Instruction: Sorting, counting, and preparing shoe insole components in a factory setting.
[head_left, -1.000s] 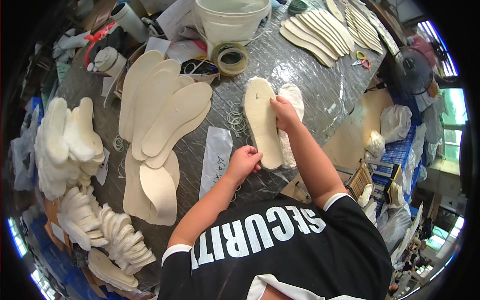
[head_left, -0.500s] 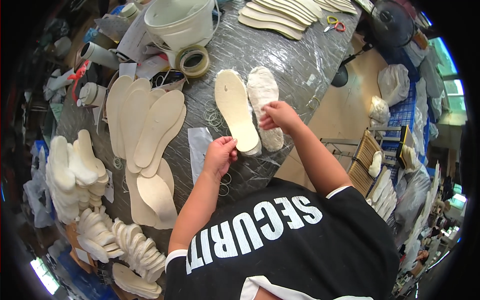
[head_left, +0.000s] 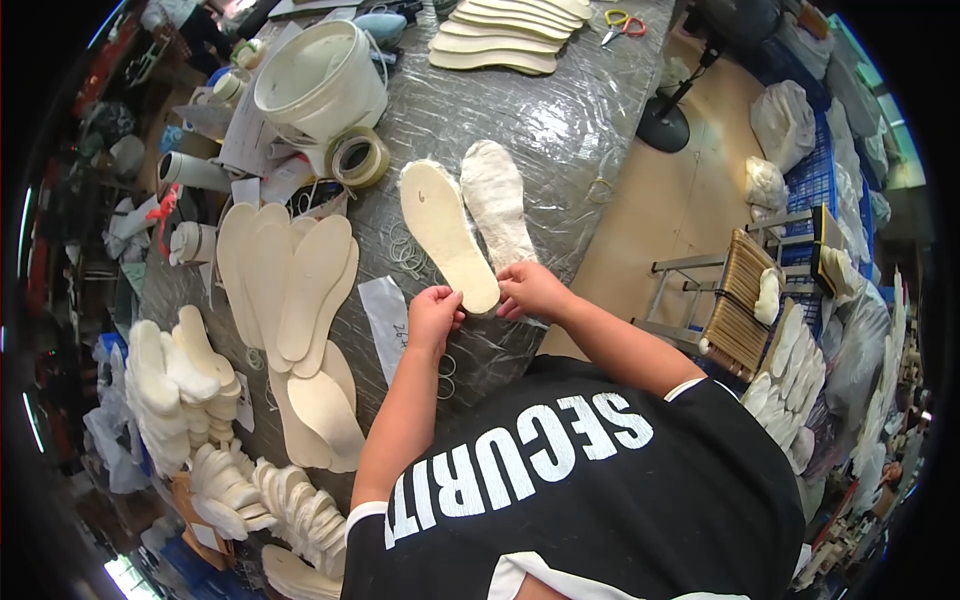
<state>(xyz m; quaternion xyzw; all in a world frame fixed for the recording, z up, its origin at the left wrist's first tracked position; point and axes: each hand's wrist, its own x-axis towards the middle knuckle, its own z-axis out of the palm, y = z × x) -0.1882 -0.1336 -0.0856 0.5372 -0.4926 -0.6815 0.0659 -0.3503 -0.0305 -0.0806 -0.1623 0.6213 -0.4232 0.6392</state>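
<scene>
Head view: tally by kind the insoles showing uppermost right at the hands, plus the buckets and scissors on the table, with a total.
Smooth cream insole: 1
Fluffy white insole: 1
White bucket: 1
Scissors: 1
Total: 4

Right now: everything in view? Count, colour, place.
table: 1, grey, centre
flat insole: 1, cream, table centre
fluffy insole: 1, white, beside it
loose insoles: several, cream, table left
far insoles: several, cream, far end
fleece insoles: many, white, left edge
bucket: 1, white, far left
tape: count unclear, yellowish, by bucket
scissors: 1, red/yellow handles, far right
chair: 1, tan, floor right
bags: several, clear, right
shirt: 1, black, bottom
left hand: 1, bare, flat insole's heel
right hand: 1, bare, same end
</scene>
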